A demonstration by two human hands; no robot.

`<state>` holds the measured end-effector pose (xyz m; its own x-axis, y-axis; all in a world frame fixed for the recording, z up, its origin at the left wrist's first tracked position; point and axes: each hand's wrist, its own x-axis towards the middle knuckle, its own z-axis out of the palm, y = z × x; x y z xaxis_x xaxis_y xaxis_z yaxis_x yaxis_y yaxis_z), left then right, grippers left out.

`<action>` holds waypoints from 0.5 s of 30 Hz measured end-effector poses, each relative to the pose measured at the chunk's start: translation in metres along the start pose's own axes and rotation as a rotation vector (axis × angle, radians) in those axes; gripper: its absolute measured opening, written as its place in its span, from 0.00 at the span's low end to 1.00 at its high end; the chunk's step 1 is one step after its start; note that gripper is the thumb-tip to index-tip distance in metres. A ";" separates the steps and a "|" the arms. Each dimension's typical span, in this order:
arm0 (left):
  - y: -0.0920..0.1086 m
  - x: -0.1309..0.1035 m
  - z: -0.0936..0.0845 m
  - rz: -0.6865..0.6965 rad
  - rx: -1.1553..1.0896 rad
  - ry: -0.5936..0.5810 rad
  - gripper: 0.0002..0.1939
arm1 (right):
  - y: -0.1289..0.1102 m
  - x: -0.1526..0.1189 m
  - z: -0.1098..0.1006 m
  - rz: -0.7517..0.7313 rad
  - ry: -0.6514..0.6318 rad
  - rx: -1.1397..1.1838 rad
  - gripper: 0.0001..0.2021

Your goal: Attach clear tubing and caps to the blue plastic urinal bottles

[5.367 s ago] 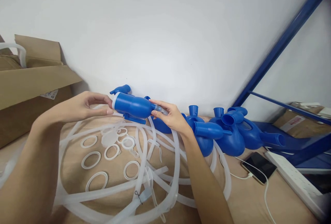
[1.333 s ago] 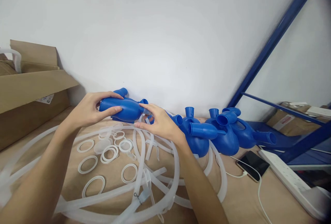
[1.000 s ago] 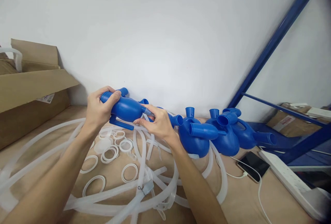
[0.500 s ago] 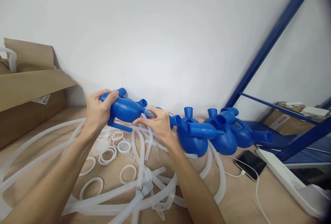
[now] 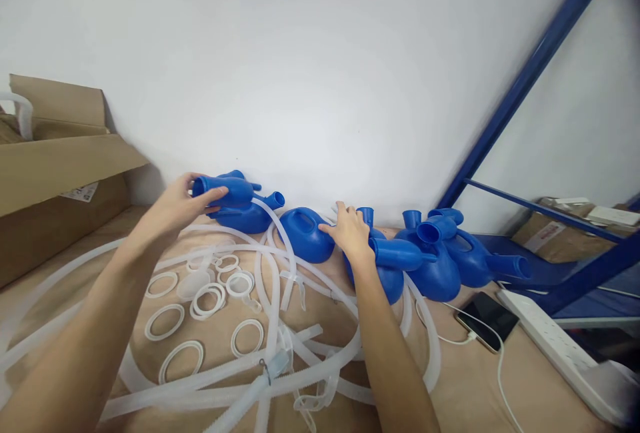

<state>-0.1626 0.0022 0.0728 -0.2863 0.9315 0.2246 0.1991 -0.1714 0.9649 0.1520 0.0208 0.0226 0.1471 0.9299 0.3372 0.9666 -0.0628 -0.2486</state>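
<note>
My left hand (image 5: 184, 200) is closed around a blue plastic funnel-shaped piece (image 5: 237, 190) with its wide mouth facing left. From its narrow right end a translucent hose (image 5: 285, 240) appears to curve down, though the joint is small in view. Blue plastic vessels lie just behind and beneath that piece. My right hand (image 5: 353, 230) reaches over the row of blue vessels, thumb and fingers apart. A rounded blue jug (image 5: 306, 236) with a handle opening lies left of its thumb. Something thin and greyish (image 5: 335, 208) shows beside the fingertips; whether they touch it is unclear.
White rings (image 5: 247, 338) and tangled translucent hoses cover the front of the table. More blue jugs (image 5: 433, 273) stand to the right, near a phone (image 5: 487, 320) on a cable and a white power strip (image 5: 545, 333). A cardboard box (image 5: 60, 160) is at left, a blue rack (image 5: 530, 60) at right.
My right hand has moved right, away from the blue piece's narrow end and the greyish tool there. The piece in my left hand is turned and slightly raised; a hose now shows near its end.
</note>
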 end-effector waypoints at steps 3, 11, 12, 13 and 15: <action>-0.013 -0.001 0.018 -0.062 -0.084 -0.116 0.24 | 0.002 0.001 0.008 0.046 -0.081 -0.005 0.36; -0.042 -0.013 0.071 -0.027 -0.277 -0.224 0.26 | -0.009 0.003 -0.007 -0.125 0.088 0.260 0.28; -0.045 -0.015 0.075 -0.024 -0.290 -0.246 0.26 | -0.014 0.001 -0.010 -0.163 0.112 0.273 0.29; -0.048 -0.017 0.079 -0.019 -0.304 -0.258 0.27 | -0.019 -0.001 -0.012 -0.198 0.126 0.281 0.30; -0.053 -0.021 0.085 0.004 -0.316 -0.236 0.30 | -0.028 -0.006 -0.017 -0.248 0.140 0.289 0.31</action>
<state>-0.0872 0.0191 0.0049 -0.0554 0.9726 0.2260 -0.1093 -0.2309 0.9668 0.1275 0.0111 0.0432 -0.0365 0.8443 0.5346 0.8803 0.2804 -0.3828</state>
